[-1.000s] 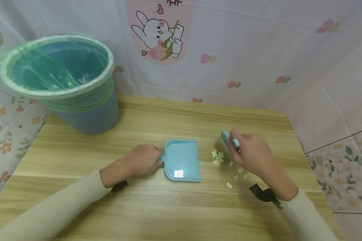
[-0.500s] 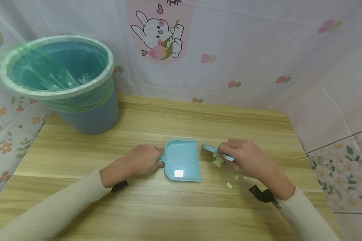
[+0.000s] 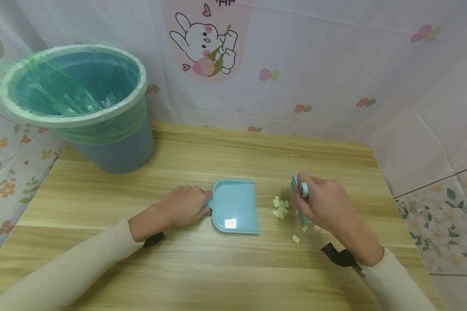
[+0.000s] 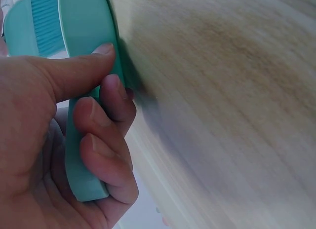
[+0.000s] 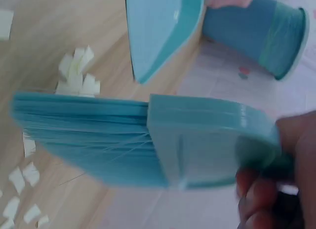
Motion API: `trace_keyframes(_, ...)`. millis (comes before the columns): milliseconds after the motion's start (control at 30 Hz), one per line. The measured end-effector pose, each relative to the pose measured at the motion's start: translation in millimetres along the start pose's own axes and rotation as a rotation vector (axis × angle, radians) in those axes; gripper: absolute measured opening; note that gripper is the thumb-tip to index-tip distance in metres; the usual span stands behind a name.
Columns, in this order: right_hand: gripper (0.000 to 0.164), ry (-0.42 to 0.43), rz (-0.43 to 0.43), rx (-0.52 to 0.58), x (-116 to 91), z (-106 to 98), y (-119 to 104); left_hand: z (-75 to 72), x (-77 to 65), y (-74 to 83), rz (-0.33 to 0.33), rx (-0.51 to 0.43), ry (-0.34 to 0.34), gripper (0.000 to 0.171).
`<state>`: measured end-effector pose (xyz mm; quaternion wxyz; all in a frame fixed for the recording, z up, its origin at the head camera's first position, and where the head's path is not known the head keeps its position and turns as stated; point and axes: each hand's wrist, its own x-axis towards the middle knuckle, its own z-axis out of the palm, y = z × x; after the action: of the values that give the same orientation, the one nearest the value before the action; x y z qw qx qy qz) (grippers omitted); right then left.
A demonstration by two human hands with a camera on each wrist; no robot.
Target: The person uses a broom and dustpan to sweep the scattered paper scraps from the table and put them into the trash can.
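Observation:
My left hand point(image 3: 184, 207) grips the handle of a light-blue dustpan point(image 3: 235, 205) lying on the table, its wide lip facing right. In the left wrist view, my thumb presses along the handle and the fingers curl round it. My right hand point(image 3: 324, 201) holds a small blue hand brush point(image 5: 197, 135), its bristles point(image 5: 89, 135) close over the table. A little heap of pale yellow paper scraps point(image 3: 281, 207) lies between the dustpan's lip and the brush. Several loose scraps point(image 3: 296, 238) are scattered near the brush, some partly hidden by it in the head view.
A blue bin point(image 3: 120, 149) lined with a green plastic bag stands at the back left of the wooden table point(image 3: 218, 276). Behind the table hangs a white printed curtain point(image 3: 315, 56). Dark straps point(image 3: 340, 255) hang at both wrists.
The right hand swung the brush left over the scrap heap towards the dustpan, then back to the right and upright beside the heap. The left hand and dustpan stayed still.

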<state>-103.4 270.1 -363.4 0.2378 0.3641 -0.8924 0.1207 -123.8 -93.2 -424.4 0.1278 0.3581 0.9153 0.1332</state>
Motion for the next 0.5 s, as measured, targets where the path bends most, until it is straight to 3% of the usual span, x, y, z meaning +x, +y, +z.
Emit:
trace_keyframes(200, 0.015, -0.016, 0.122, -0.053, 1, 10, -13, 0.2, 0.7, -0.9, 0.003, -0.003, 0.001, 0.025)
trace_keyframes(500, 0.021, -0.064, 0.17, 0.027, 4, 23, -16, -1.2, 0.2, -0.9, 0.012, -0.01, -0.005, 0.023)
